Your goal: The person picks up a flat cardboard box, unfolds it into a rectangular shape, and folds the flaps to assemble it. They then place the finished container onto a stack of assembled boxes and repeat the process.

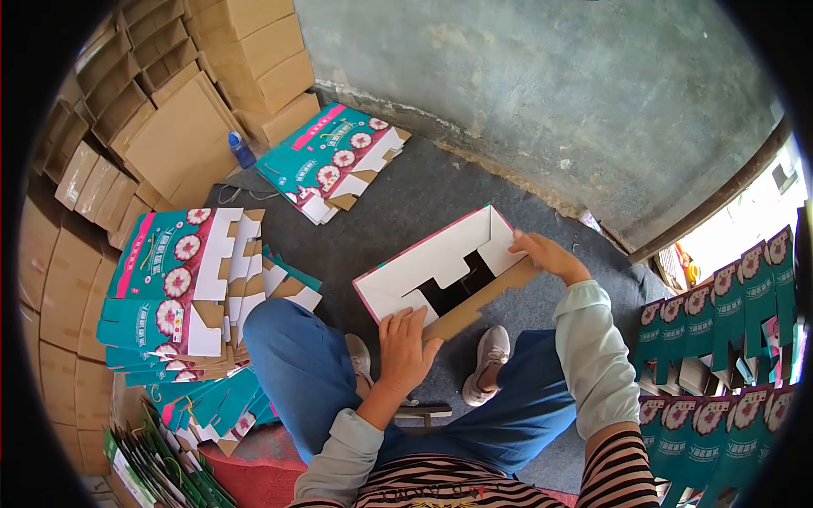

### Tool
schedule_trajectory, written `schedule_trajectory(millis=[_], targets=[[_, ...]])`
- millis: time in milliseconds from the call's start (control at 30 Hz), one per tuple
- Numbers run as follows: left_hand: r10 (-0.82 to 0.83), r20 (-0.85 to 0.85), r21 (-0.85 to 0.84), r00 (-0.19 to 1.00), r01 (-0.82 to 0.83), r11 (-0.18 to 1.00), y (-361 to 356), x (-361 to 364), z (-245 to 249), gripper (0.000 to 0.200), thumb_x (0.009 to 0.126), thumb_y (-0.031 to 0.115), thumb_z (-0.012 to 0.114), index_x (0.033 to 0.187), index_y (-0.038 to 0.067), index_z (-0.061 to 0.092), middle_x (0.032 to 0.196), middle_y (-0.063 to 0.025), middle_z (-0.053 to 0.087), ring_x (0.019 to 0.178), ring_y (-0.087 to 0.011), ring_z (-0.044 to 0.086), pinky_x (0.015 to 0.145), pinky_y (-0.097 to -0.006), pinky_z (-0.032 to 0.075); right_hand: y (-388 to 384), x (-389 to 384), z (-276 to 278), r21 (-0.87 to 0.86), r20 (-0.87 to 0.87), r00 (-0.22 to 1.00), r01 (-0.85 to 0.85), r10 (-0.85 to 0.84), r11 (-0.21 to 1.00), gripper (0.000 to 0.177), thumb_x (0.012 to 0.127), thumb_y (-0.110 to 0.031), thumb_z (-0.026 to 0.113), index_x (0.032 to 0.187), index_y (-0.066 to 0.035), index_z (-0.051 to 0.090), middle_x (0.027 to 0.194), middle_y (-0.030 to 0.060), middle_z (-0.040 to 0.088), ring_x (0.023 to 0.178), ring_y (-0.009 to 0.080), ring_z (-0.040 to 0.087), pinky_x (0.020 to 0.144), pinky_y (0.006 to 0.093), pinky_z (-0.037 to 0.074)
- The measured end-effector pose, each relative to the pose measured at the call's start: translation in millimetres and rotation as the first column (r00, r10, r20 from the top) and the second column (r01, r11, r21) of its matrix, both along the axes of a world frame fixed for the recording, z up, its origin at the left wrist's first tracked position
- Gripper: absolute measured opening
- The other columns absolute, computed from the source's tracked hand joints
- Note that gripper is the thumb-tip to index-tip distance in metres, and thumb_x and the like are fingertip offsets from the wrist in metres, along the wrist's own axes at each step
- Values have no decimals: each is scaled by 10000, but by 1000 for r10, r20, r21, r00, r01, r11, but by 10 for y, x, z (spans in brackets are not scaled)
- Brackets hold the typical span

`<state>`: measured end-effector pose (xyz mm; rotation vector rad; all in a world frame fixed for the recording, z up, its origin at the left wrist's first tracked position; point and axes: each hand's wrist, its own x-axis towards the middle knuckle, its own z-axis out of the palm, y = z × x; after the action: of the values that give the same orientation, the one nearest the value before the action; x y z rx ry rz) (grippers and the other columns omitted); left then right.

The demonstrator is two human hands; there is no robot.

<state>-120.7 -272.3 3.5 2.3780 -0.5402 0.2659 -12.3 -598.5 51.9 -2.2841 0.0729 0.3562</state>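
A partly folded cardboard box with white flaps stands between my knees, a dark opening in its upper face. Along its near side a brown flap sticks out. My left hand rests on the box's near left corner, fingers spread and lying on the flap. At the right end, my right hand touches the corner, its fingers bent over the edge with the thumb by the brown flap. Whether that hand pinches the cardboard is hard to make out.
Flat teal printed cartons are stacked at my left, another stack lies ahead. A blue bottle stands by brown boxes. Folded teal boxes stand in rows at the right. A concrete wall rises ahead.
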Motion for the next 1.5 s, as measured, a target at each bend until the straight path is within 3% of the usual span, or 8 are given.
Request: schedule_trajectory(millis=[200, 300, 467, 833, 1200, 1300, 1367, 1500], targets=[[258, 84, -178, 962, -240, 954, -128, 111, -148, 536, 854, 130, 585, 1324, -49, 402, 1278, -230, 476, 1176, -325, 478, 987, -456, 344, -44, -31, 67, -141, 3, 992, -127, 129, 982, 683, 832, -574, 541, 1241, -27, 560, 1168, 224, 567, 1149, 400, 486, 997, 443, 364], [146, 306, 296, 941, -240, 925, -166, 123, -87, 556, 820, 165, 632, 1300, -37, 436, 1340, -220, 431, 1252, -324, 414, 1027, -465, 317, 265, -66, 4, -470, 127, 969, -129, 212, 873, 623, 797, -477, 634, 1287, -106, 528, 1258, 193, 517, 1171, 383, 473, 998, 446, 368], [-28, 143, 318, 989, -19, 948, -189, 92, -128, 536, 819, 238, 629, 1269, -11, 476, 1350, -178, 445, 1277, -314, 390, 1055, -469, 290, 586, -142, -206, -601, 342, 749, -289, 567, 745, 626, 773, -405, 683, 1324, -176, 492, 1379, 150, 421, 1253, 349, 402, 1007, 462, 361], [-60, 70, 333, 996, 33, 942, -412, 77, -325, 484, 807, 212, 632, 1223, -2, 509, 1278, -154, 519, 1226, -300, 442, 1042, -467, 295, 482, -228, -453, -571, 95, 849, -382, 520, 727, 538, 824, -476, 596, 1216, -107, 575, 1291, 159, 505, 1179, 354, 466, 975, 455, 387], [376, 165, -167, 912, -350, 922, 102, 153, -186, 664, 848, 409, 604, 1306, -38, 426, 1375, -224, 402, 1294, -359, 364, 1060, -515, 257, -72, 400, -722, -296, 374, 925, 187, -67, 937, 509, 891, -482, 483, 1132, -45, 583, 1094, 178, 605, 1031, 354, 566, 910, 432, 423], [392, -680, -330, 619, -737, 590, 395, 576, -1149, 763, 870, 599, 485, 1367, 26, 402, 1405, -185, 399, 1297, -335, 369, 1051, -514, 267, -198, 612, -865, -43, 94, 970, 231, -226, 972, 791, 877, -693, 292, 1171, -25, 597, 929, 177, 647, 884, 316, 615, 803, 391, 455], [-258, -841, -534, 475, -802, 266, 505, 586, -413, 819, 874, 683, 392, 1394, 50, 380, 1395, -150, 436, 1248, -282, 441, 1027, -363, 345, 40, 501, -446, 84, -201, 914, 374, -351, 924, 862, 858, -744, 256, 1143, -18, 622, 920, 141, 657, 842, 229, 616, 741, 324, 459], [-228, -922, -383, 313, -824, 418, 634, 649, -74, 858, 811, 788, 330, 1398, 165, 400, 1417, -114, 414, 1308, -283, 363, 1004, -562, 292, -3, 643, -521, -212, -262, 924, 226, -278, 951, 910, 812, -782, 306, 1097, 9, 652, 939, 161, 659, 813, 231, 618, 730, 356, 472]])
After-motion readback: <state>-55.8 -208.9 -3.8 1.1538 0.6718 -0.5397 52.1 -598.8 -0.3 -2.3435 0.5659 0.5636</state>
